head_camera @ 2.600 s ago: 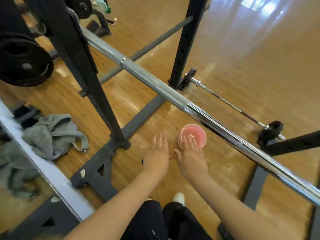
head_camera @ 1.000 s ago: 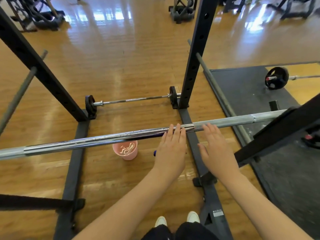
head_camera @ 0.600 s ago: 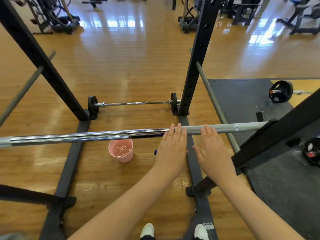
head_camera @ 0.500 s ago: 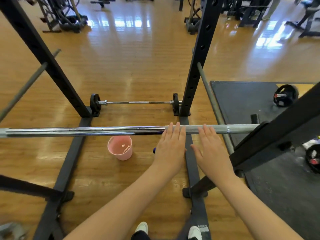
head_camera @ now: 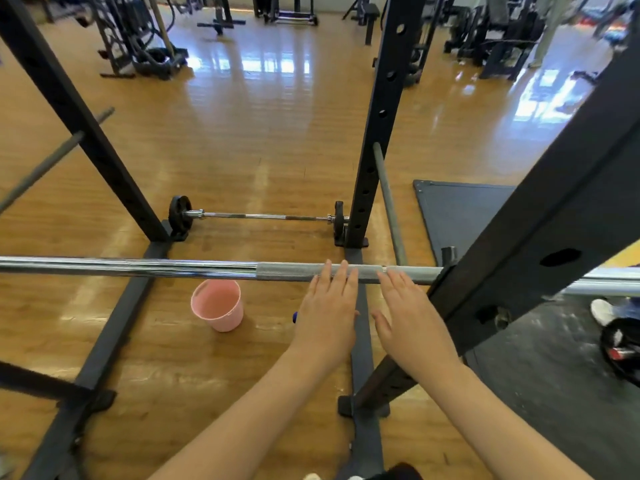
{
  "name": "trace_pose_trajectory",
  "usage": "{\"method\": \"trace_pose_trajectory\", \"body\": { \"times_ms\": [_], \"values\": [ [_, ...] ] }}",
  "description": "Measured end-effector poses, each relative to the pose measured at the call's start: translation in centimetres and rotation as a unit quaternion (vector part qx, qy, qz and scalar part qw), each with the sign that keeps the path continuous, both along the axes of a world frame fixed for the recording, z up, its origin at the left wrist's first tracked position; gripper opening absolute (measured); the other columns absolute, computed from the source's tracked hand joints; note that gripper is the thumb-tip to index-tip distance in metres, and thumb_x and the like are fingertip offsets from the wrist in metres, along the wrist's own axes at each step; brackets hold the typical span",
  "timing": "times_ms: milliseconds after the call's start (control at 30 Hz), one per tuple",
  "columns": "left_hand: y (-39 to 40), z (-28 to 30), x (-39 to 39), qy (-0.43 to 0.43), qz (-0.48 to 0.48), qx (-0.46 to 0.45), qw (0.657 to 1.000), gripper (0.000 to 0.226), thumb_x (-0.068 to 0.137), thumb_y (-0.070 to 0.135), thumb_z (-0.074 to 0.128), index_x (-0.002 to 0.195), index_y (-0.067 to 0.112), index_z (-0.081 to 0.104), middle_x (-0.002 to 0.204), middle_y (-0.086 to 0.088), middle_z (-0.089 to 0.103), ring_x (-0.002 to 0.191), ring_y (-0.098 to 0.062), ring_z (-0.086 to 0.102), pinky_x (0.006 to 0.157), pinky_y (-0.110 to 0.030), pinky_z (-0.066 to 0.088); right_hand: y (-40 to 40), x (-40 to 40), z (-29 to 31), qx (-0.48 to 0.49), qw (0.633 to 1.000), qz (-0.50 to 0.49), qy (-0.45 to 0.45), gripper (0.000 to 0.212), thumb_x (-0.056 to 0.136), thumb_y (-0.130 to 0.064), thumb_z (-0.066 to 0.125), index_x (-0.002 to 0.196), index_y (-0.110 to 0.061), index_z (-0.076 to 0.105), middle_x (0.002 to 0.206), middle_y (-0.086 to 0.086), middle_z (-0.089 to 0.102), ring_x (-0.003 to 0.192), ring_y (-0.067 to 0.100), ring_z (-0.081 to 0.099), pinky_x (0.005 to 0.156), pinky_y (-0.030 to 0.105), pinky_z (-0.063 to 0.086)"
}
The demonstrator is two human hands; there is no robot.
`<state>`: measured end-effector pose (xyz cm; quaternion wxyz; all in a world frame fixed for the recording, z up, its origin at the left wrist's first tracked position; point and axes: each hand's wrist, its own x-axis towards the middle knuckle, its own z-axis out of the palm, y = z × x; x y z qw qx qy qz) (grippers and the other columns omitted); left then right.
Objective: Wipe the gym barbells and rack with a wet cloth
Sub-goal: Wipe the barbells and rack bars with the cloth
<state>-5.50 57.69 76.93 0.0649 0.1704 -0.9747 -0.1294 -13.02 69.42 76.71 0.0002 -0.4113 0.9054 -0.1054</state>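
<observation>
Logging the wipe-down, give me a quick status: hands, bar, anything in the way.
Left hand and right hand open, flat, fingertips at the racked barbell; no cloth seen. Pink bucket on floor below bar. Rack upright close beside right hand.

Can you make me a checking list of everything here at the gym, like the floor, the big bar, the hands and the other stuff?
Surface: shiny wooden floor; dark mat at right.
Job's things: barbell lies across the black rack; small barbell on floor behind; pink bucket below the bar. No cloth seen.
Clutter: small blue thing beside left hand, unclear.
Hands: left hand and right hand flat, fingers straight, at the bar.
Cables: nothing seen.
Surroundings: gym machines at back.
</observation>
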Motion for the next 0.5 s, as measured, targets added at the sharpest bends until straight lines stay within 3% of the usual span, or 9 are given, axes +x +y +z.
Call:
{"method": "trace_pose_trajectory", "body": {
  "times_ms": [100, 167, 367, 500],
  "values": [
    [0.7, 0.1, -0.6, 0.011, 0.005, -0.01, 1.0, 0.068, 0.099, 0.025, 0.044, 0.151, 0.016, 0.002, 0.159, -0.003, 0.0, 0.146, -0.023, -0.007, 0.112, -0.031, -0.005, 0.5, -0.4, -0.1, -0.01, 1.0, -0.01, 0.008, 0.065, 0.09, -0.022, 0.059, 0.146, -0.009, 0.03, 0.151, 0.008, 0.033, 0.141, 0.02, 0.026, 0.116, 0.037, 0.022],
    [1.6, 0.2, -1.0, -0.005, 0.003, -0.015, 1.0, 0.068, 0.099, 0.026, 0.044, 0.151, 0.015, 0.002, 0.159, -0.004, 0.001, 0.146, -0.023, -0.007, 0.113, -0.031, -0.005, 1.0, -0.3, -0.1, 0.016, 1.0, 0.001, 0.009, 0.064, 0.092, -0.023, 0.056, 0.147, -0.009, 0.026, 0.153, 0.008, 0.028, 0.143, 0.021, 0.021, 0.116, 0.04, 0.023],
    [4.1, -1.1, -3.3, -0.012, 0.03, -0.039, 0.999, 0.066, 0.099, 0.025, 0.043, 0.151, 0.014, 0.004, 0.159, -0.005, 0.005, 0.146, -0.024, -0.004, 0.117, -0.036, 0.0, 1.8, -1.7, 0.1, 0.019, 1.0, 0.002, -0.005, 0.064, 0.095, -0.027, 0.049, 0.151, -0.014, 0.021, 0.156, 0.006, 0.021, 0.145, 0.021, 0.011, 0.118, 0.039, 0.01],
    [5.8, -1.5, -4.2, -0.01, 0.089, -0.067, 0.994, 0.062, 0.099, 0.024, 0.042, 0.152, 0.017, 0.01, 0.159, -0.004, 0.009, 0.146, -0.025, -0.001, 0.117, -0.035, 0.003, 1.9, -2.7, 0.1, 0.03, 0.998, 0.046, -0.007, 0.065, 0.099, -0.029, 0.041, 0.152, -0.013, 0.007, 0.159, 0.01, 0.005, 0.146, 0.026, -0.002, 0.118, 0.043, 0.002]
  ]
}}
